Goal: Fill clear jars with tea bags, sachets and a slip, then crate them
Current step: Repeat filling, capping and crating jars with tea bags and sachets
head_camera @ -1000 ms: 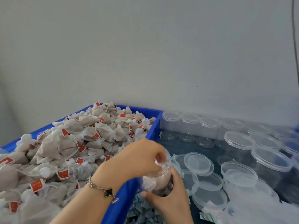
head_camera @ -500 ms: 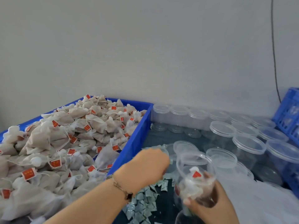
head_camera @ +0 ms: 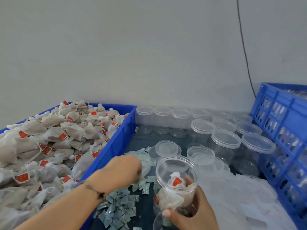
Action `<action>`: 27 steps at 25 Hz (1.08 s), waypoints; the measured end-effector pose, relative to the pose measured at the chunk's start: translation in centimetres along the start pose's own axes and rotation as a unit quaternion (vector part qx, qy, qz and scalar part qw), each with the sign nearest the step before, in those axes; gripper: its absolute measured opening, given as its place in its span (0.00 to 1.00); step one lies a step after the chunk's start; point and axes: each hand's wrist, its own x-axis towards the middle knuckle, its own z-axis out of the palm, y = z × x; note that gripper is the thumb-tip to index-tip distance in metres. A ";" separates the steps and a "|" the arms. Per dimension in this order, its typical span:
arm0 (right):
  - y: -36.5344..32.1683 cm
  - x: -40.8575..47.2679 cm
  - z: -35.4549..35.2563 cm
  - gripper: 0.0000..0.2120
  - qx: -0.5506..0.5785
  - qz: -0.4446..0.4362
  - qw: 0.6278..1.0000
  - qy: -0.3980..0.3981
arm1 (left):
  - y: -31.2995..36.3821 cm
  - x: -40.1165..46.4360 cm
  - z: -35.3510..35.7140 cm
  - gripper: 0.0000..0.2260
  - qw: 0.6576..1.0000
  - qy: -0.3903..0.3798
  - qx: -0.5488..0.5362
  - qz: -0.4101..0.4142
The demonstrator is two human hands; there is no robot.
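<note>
A second ago the left hand [head_camera: 121, 171] was pushing tea bags into the jar [head_camera: 176, 185]; now it has left the mouth and curls over the sachets [head_camera: 119, 205] on the worktop at lower centre, though whether its grip holds one cannot be seen. The right hand [head_camera: 192, 211] wraps the jar, low in the frame and tilted toward the camera, bags inside. Bagging looks done; sachets seem next.

Open jar [head_camera: 176, 183]: clear, lidless, tilted, tea bags inside
Tea bags [head_camera: 49, 143]: red-tagged, heaped in blue bin
Sachets [head_camera: 118, 206]: small, scattered on table
Crate [head_camera: 282, 130]: blue, at right
</note>
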 end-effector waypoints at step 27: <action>-3.0 -8.5 -14.7 0.33 0.007 -0.070 0.969 0.238 | 20.9 1.4 -2.3 0.11 0.934 0.172 -0.139 0.281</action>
